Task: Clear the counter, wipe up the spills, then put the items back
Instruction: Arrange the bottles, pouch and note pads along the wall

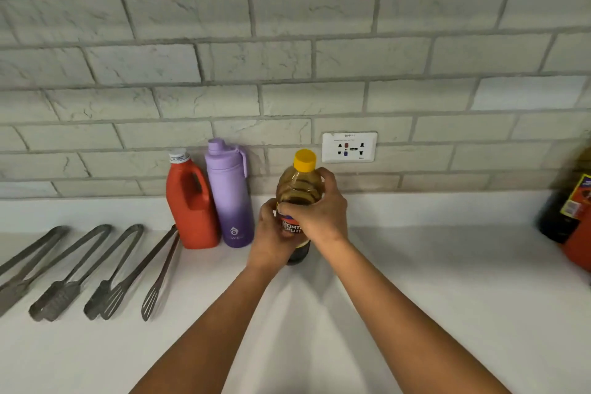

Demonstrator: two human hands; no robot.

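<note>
- The wall (pixel 287 41) of pale grey brick fills the far half of the view.
- The white counter (pixel 447 281) runs below it from left to right, meeting the wall at its far edge.
- A dark jug (pixel 572 201) with a yellow label stands at the far right edge, cut off by the frame, with something red-orange low beside it.
- Four tongs (pixel 86 269) lie side by side on the left of the counter, their handles pointing far and right, their heads nearer.
- A red bottle (pixel 192 211) with a handle and white cap stands upright against the wall, left of centre.
- A purple flask (pixel 230 198) stands upright just to its right, touching or nearly touching it.
- The bottle (pixel 299 182) with a yellow cap and brown liquid is upright at centre, right of the flask, its base hidden by the hands so I cannot tell if it sits on the counter.
- The right hand (pixel 319 211) wraps its fingers round the bottle's shoulder from the right.
- The left hand (pixel 271 233) grasps the bottle lower, at the label, from the left.
- A white socket (pixel 349 147) is set in the wall just behind the bottle.
</note>
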